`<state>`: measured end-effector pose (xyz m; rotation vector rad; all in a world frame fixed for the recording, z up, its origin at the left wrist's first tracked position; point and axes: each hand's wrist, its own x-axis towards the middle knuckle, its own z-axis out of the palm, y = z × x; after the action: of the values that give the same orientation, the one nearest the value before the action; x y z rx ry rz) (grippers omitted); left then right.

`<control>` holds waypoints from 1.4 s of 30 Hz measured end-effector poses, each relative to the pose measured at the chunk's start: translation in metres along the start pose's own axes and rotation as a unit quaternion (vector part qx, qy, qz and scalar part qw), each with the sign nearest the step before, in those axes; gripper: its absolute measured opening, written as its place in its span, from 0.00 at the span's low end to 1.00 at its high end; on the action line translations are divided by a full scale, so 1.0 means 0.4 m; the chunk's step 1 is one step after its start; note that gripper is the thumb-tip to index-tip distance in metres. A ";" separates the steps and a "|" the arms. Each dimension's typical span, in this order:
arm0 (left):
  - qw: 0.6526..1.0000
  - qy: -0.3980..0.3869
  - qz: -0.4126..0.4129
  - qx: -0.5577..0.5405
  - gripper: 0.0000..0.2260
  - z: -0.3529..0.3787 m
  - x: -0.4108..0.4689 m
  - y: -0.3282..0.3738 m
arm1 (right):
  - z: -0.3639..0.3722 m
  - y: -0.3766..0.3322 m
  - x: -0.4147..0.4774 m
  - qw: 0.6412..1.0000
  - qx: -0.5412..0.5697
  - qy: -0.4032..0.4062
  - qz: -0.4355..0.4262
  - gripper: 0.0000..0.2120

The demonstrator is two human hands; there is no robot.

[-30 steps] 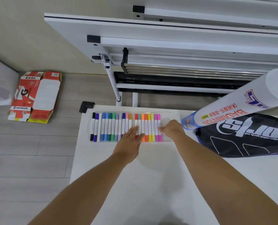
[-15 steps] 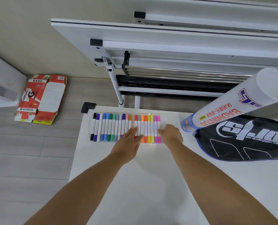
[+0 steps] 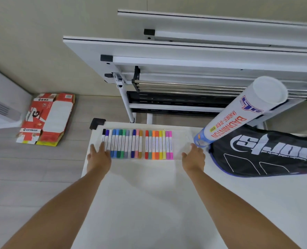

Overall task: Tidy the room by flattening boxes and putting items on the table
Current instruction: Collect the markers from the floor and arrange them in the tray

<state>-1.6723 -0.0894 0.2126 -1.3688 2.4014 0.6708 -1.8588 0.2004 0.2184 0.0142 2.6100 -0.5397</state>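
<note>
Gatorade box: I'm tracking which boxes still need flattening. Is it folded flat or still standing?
Flat. The Gatorade box lies on the floor with panels and flaps spread out, no upright sides showing.

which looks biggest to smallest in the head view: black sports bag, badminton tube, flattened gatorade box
1. black sports bag, even though the frame edge cuts it off
2. badminton tube and flattened gatorade box: these look alike. The tube is nearer the camera, so they are left unranked.

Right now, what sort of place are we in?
Probably a multipurpose office or activity room: folded white flip-top tables stand by the beige wall, a white badminton tube and black racket bag sit on the white table, and a flattened red Gatorade carton lies on the grey floor.
</note>
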 end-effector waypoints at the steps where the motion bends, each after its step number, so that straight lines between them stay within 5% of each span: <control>1: 1.000 0.003 0.004 -0.022 0.21 -0.006 0.008 -0.008 | 0.000 -0.003 0.001 1.000 0.024 0.000 0.010 0.26; 4: 0.993 0.038 0.009 -0.113 0.20 -0.034 0.026 -0.019 | 0.001 -0.009 0.005 0.996 0.076 0.001 0.034 0.26; 9: 0.939 0.044 -0.122 -0.320 0.23 -0.099 0.037 -0.032 | -0.004 0.005 0.016 0.994 0.077 -0.011 0.083 0.23; 15: 0.905 0.054 -0.092 -0.413 0.08 -0.198 0.041 -0.053 | 0.019 -0.024 -0.027 0.993 0.071 -0.035 0.083 0.15; 19: 0.913 0.062 0.004 -0.403 0.06 -0.293 -0.011 0.012 | 0.056 -0.045 -0.039 0.977 0.161 -0.068 0.118 0.08; 26: 0.942 0.006 0.182 -0.281 0.04 -0.305 -0.101 0.165 | 0.076 -0.066 -0.024 0.944 0.285 -0.093 0.135 0.17; 30: 0.950 0.008 0.289 -0.115 0.20 -0.226 -0.158 0.265 | -0.032 -0.133 -0.119 0.901 0.382 -0.128 0.159 0.18; 34: 0.949 -0.002 0.313 -0.024 0.30 -0.114 -0.188 0.348 | -0.055 -0.119 -0.128 0.859 0.450 -0.172 0.173 0.20; 38: 0.941 -0.032 0.336 0.029 0.34 -0.008 -0.187 0.383 | -0.069 -0.090 -0.110 0.804 0.515 -0.219 0.201 0.04; 42: 0.946 -0.068 0.313 0.049 0.27 0.054 -0.168 0.366 | -0.055 -0.046 -0.064 0.809 0.490 -0.244 0.215 0.18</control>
<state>-1.7646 0.0350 0.2623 -0.4761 2.7060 0.7430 -1.8477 0.1940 0.2547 0.6787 1.5103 -1.4162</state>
